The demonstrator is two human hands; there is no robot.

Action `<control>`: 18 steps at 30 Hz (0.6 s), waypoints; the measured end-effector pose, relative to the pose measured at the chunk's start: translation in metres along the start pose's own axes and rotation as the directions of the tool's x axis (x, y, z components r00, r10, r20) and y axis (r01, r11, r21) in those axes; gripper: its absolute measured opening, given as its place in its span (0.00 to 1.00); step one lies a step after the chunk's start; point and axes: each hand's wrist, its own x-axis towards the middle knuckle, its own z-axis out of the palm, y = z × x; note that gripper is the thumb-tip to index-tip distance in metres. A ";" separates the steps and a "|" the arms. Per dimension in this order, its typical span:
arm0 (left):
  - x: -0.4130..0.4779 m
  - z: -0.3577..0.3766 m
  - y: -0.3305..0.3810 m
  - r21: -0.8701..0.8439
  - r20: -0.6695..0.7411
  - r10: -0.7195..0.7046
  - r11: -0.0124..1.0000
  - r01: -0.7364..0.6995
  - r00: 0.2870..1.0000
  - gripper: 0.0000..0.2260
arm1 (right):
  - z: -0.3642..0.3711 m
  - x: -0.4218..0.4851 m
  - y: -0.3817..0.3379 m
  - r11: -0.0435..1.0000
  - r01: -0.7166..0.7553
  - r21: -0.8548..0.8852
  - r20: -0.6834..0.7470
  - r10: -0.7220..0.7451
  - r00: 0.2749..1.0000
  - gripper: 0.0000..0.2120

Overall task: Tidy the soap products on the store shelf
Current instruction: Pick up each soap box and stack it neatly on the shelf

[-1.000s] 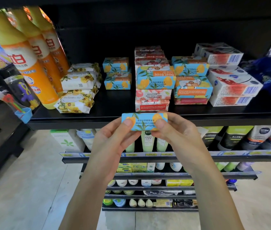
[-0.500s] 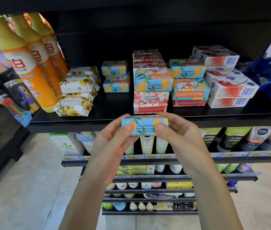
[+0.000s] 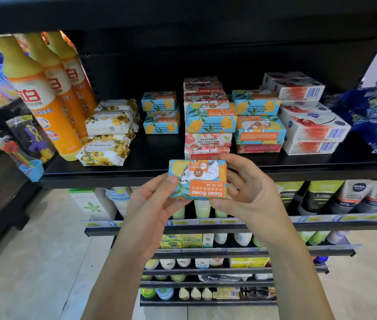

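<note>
Soap box point(image 3: 198, 179) pinched before shelf edge point(image 3: 104, 179)

Forearms raised, left hand point(image 3: 152, 205), right hand point(image 3: 252, 197), fingers pinching soap box point(image 3: 197, 179)

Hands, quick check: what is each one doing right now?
Left hand: holding the Goat Soap bar by its left end.
Right hand: holding the same bar by its right end.

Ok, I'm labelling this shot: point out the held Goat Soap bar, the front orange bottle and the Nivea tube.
Goat Soap bar point(image 3: 197, 179): head view, centre of its face.
Front orange bottle point(image 3: 37, 102): head view, its white label.
Nivea tube point(image 3: 357, 195): head view, below its logo.
</note>
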 end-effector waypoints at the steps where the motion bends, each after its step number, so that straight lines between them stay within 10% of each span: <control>1: 0.000 0.000 0.000 0.013 0.005 0.011 1.000 -0.012 1.000 0.14 | 0.000 0.000 -0.001 0.999 0.002 -0.048 0.011 -0.002 1.000 0.34; 5: 0.001 0.003 0.002 0.052 -0.010 0.038 0.998 -0.037 0.999 0.15 | 0.004 0.000 -0.007 0.895 0.033 -0.446 0.005 -0.035 0.999 0.37; 9: 0.003 0.010 0.002 0.041 -0.021 0.057 0.998 -0.056 0.998 0.18 | 0.013 0.008 -0.012 0.548 0.167 -0.819 0.086 -0.172 0.981 0.42; 18: 0.006 0.022 0.007 0.143 0.106 0.133 0.979 -0.147 0.986 0.20 | 0.002 0.012 -0.029 0.346 0.242 -0.907 0.123 -0.331 0.936 0.34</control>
